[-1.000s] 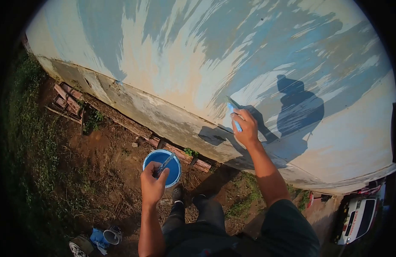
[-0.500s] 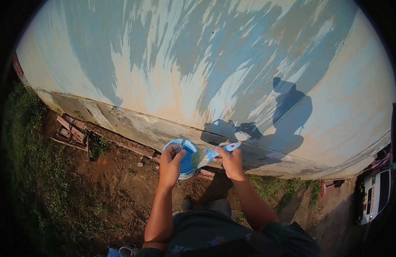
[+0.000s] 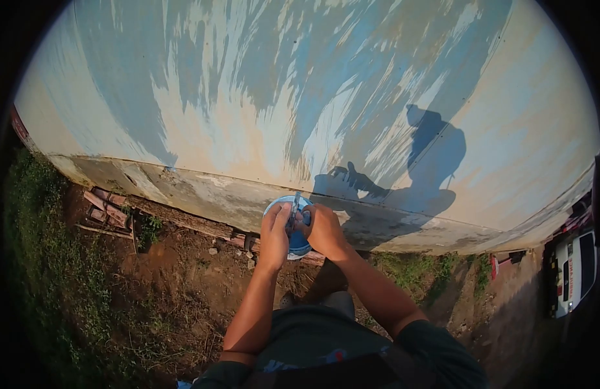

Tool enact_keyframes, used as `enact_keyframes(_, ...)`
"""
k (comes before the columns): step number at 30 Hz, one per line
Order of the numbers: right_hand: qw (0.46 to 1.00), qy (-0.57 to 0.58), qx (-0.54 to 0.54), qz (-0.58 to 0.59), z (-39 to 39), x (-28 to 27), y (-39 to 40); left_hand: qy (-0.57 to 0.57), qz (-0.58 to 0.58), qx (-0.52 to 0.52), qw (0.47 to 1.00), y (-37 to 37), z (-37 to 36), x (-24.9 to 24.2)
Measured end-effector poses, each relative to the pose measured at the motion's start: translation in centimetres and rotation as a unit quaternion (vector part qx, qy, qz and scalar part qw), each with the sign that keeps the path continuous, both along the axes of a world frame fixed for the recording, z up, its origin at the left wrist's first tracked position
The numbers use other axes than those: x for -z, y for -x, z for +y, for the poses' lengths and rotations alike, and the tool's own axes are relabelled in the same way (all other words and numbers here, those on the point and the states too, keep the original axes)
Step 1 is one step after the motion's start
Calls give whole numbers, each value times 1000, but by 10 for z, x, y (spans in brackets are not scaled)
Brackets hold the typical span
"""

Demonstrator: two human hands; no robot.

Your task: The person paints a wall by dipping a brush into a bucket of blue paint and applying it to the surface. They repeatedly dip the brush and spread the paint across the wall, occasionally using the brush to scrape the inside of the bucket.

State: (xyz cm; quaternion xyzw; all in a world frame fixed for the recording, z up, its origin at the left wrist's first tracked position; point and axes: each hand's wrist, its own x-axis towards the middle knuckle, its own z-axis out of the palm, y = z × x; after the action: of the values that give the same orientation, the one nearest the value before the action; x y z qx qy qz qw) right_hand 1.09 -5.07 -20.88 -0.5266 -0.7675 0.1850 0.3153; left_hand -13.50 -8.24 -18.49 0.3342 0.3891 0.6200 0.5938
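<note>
A round bucket (image 3: 300,254) with a pale rim and blue paint inside is held out in front of the body, close to the wall's base. At its left side my left hand (image 3: 274,236) is closed on a narrow grey strip (image 3: 294,211) that stands up over the opening. My right hand (image 3: 324,230) is closed over the bucket's right side, close to my left fingers. Most of the brush is hidden by my right hand and the bucket; a small blue part (image 3: 306,216) shows by the fingers.
A tall wall (image 3: 235,129) streaked with blue and cream rises ahead, bearing a person's shadow. Wooden planks and reddish pieces (image 3: 105,211) lie along its base at the left. Grass and brown soil (image 3: 177,272) are below. A white vehicle (image 3: 576,272) stands at the far right.
My right hand has moved left to the bucket, and the brush that showed fully beside it is now mostly out of sight. My left hand and the bucket sit slightly farther right and higher.
</note>
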Motion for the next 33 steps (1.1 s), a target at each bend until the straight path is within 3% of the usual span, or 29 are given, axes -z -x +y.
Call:
enact_keyframes(7, 995, 80, -30, -51, 10, 20, 19, -8, -12, 7, 1000, 9, -6, 7)
enact_keyframes(11, 994, 78, -64, -33, 6, 11, 23, 6, -17, -10, 1000, 21, -7, 14)
enact_keyframes(13, 995, 98, -22, 3, 4, -1, 25, 14, -22, -14, 1000, 28, -8, 22)
enact_keyframes(16, 995, 96, -18, 13, 7, -16, 27, 2, -10, -16, 1000, 36, -8, 21)
enact_keyframes(20, 997, 41, -62, 31, 9, 6, 39, 0, -2, -16, 1000, 39, -10, 14)
enact_keyframes(23, 988, 89, -96, -81, 11, 13, 51, 3, 2, -23, 1000, 45, -7, 13)
enact_keyframes(33, 986, 75, -91, -120, 23, 23, 67, -11, -3, -42, 999, 50, -3, 14)
